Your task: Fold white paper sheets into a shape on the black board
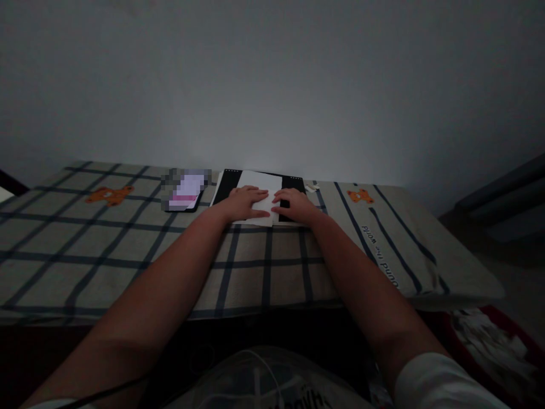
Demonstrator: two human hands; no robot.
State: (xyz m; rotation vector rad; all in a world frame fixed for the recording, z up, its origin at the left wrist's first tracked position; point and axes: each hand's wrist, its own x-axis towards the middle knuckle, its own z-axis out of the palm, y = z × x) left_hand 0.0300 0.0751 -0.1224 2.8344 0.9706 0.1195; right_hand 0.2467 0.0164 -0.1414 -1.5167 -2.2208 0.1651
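A white sheet of paper [260,184] lies on a black pad [293,183] at the far side of the table. My left hand [244,203] rests flat on the sheet's left part, fingers stretched toward the middle. My right hand [293,205] lies flat on the right part, fingers pointing left, its fingertips almost meeting those of the left hand. Both hands press on the paper and hold nothing.
A checked tablecloth [128,250] with orange bear prints covers the table. A phone with a lit screen [186,191] lies left of the pad. A small pale scrap [313,186] sits right of the pad. A red container of white scraps [489,341] stands low right.
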